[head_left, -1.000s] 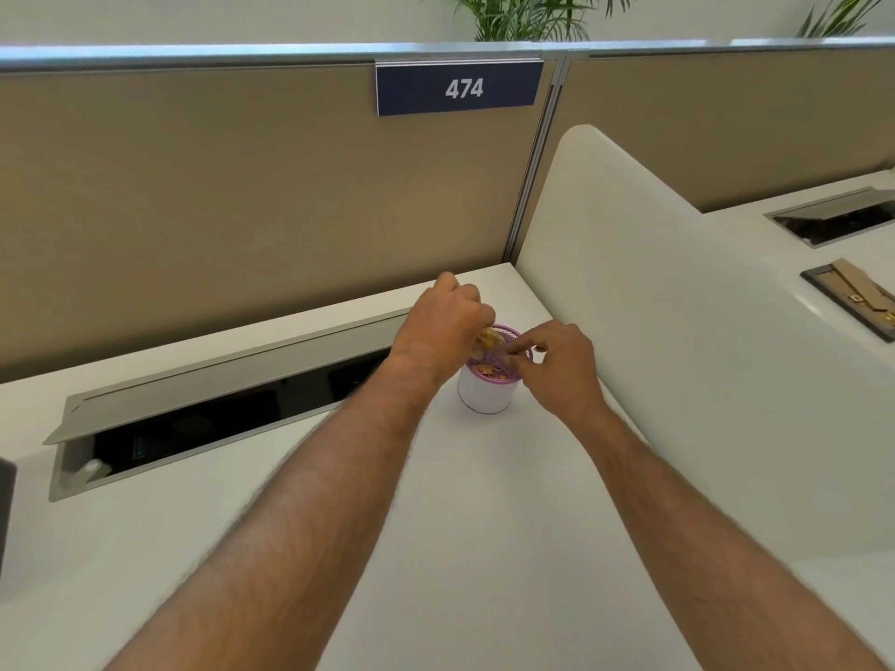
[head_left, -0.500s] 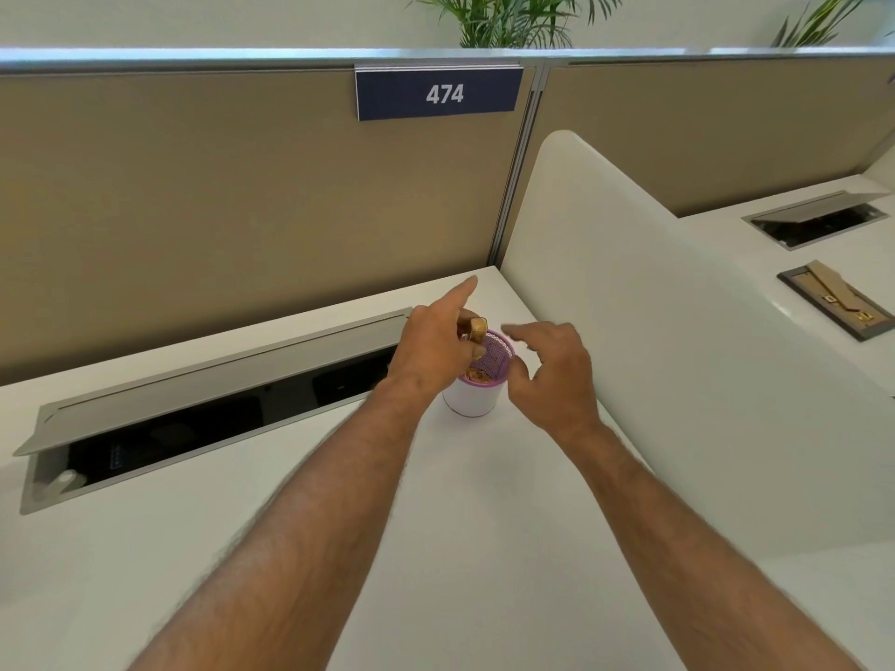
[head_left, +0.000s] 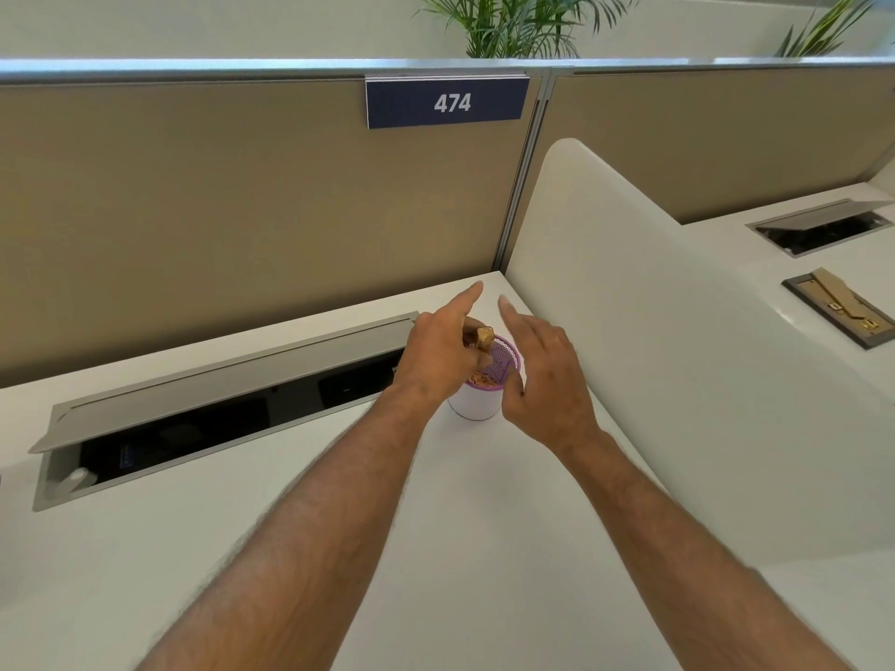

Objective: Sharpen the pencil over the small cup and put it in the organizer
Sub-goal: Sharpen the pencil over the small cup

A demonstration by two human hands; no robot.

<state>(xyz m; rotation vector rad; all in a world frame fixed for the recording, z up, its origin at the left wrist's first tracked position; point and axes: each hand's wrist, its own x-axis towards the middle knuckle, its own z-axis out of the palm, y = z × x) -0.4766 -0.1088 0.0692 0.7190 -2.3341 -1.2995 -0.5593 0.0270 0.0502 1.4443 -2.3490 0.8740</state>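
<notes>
A small white cup with a purple rim and a purple patterned inside stands on the white desk near the back corner, with brown shavings in it. My left hand hovers at the cup's left rim, index finger stretched out, thumb and other fingers shut on a short gold-brown piece with a hexagonal end, which looks like the pencil. Its lower part is hidden by my fingers. My right hand is just right of the cup, fingers spread, holding nothing.
A grey cable-tray flap stands open along the desk's back left. A curved white divider rises close on the right. The tan partition with the sign 474 closes the back. The neighbouring desk holds a dark tray.
My right hand let go over the cup and opened its fingers, drawing slightly right. My left hand stretched out its index finger and still holds the gold-brown piece.
</notes>
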